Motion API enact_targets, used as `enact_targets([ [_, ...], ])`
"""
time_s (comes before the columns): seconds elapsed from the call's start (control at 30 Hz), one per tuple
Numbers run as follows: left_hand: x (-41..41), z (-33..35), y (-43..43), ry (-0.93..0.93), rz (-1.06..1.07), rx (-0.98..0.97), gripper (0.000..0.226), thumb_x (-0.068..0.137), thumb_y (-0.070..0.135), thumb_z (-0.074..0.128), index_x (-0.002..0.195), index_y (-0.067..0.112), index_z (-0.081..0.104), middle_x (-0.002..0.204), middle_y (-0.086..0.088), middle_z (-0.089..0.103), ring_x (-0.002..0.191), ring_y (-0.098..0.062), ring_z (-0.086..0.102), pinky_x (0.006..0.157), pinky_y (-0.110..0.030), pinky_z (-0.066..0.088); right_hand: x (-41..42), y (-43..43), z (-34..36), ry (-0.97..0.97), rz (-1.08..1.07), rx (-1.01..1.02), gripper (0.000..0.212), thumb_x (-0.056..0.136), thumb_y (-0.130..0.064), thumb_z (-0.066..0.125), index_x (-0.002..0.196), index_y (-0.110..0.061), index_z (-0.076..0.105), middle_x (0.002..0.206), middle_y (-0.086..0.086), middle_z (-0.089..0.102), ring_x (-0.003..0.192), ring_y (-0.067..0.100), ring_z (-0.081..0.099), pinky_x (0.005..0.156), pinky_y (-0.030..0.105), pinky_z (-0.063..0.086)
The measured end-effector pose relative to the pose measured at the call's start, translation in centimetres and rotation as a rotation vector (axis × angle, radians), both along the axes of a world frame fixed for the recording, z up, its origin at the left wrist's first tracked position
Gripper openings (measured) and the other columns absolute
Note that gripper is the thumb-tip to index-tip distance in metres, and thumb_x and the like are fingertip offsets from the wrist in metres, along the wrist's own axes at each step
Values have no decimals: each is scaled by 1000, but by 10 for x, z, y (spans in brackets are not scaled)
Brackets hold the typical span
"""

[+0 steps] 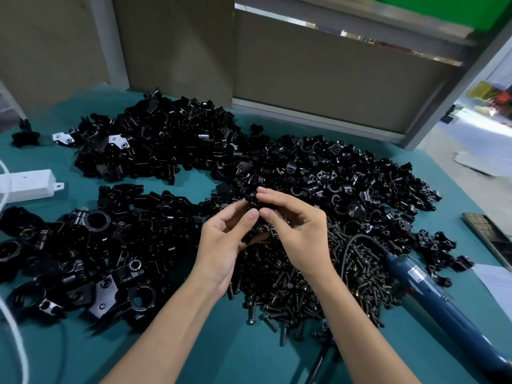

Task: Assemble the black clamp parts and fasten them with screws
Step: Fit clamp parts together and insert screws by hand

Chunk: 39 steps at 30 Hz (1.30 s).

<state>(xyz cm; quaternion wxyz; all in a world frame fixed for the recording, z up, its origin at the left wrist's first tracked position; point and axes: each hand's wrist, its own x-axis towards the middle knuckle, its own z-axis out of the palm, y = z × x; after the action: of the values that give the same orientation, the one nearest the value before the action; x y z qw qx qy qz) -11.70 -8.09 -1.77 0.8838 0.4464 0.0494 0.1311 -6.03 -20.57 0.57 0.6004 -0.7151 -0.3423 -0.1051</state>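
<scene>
Bare left grip (221,242), right grip (299,231), seemingly short-nailed

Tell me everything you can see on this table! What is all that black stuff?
clamp parts: too many to count, black, in three heaps at the far, right and left of the table
held clamp part: one, black, between both hands
screws: one big heap, dark, under the hands
power screwdriver: one, blue, right of the screws
box: one, white, left edge
cable: one, white, near left edge
flat device: one, dark, right edge
paper: one sheet, white, right edge
table cover: one, teal, under everything
left hand: one, fingers pinching the held clamp part
right hand: one, pinching it too
</scene>
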Motion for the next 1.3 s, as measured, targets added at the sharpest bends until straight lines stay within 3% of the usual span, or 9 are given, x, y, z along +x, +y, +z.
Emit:
enact_targets([
  [0.13, 1, 1, -1, 45, 36, -79, 45, 75, 27, 73, 118, 14, 68, 109, -5, 76, 104, -15, 72, 76, -21, 57, -1, 0, -2, 43, 5, 23, 26, 85, -4, 74, 107, -18, 71, 115, -2, 73, 113, 12, 67, 99, 37, 54],
  [0.37, 1, 0, 2, 71, -2, -214, 37, 79, 19, 70, 114, 9, 69, 103, -5, 77, 98, -13, 73, 78, -22, 58, -2, -1, -6, 51, 42, -7, 26, 86, -3, 73, 109, -14, 70, 119, -1, 70, 118, 11, 64, 102, 33, 51],
  [0.57, 1, 0, 3, 105, -6, -258, 52, 80, 17, 69, 129, 1, 61, 113, -10, 73, 105, -17, 70, 84, -24, 59, -2, -1, -7, -111, -33, -38, 26, 82, -2, 77, 107, -2, 72, 116, 2, 71, 114, 10, 66, 97, 33, 55],
  [0.87, 0, -2, 5, 111, -76, -296, 23, 81, 19, 69, 103, 11, 69, 97, -3, 73, 88, -11, 70, 79, -24, 58, -5, 1, -11, -354, -133, -132, 27, 80, -2, 80, 105, 5, 71, 113, 10, 72, 112, 15, 67, 98, 26, 52],
  [1.03, -3, 1, 5, 126, -127, -358, 24, 75, 25, 74, 95, 13, 76, 97, -3, 74, 77, -9, 70, 80, -26, 61, -6, 1, -11, -510, -176, -176, 26, 82, -5, 78, 104, 7, 71, 109, 14, 72, 107, 22, 69, 97, 27, 53],
  [1.17, -5, 4, 5, 116, -138, -373, 13, 73, 25, 75, 81, 17, 80, 97, -3, 75, 81, -10, 72, 74, -23, 59, -6, 1, -10, -495, -168, -165, 25, 83, -6, 77, 104, 6, 71, 110, 13, 72, 108, 20, 69, 96, 28, 53],
  [1.3, -5, 4, 6, 92, -144, -366, 17, 66, 25, 79, 80, 16, 80, 98, -5, 75, 89, -14, 73, 76, -25, 59, -7, 0, -10, -378, -111, -113, 25, 82, 1, 77, 106, 5, 70, 114, 12, 71, 113, 17, 67, 98, 29, 52],
])
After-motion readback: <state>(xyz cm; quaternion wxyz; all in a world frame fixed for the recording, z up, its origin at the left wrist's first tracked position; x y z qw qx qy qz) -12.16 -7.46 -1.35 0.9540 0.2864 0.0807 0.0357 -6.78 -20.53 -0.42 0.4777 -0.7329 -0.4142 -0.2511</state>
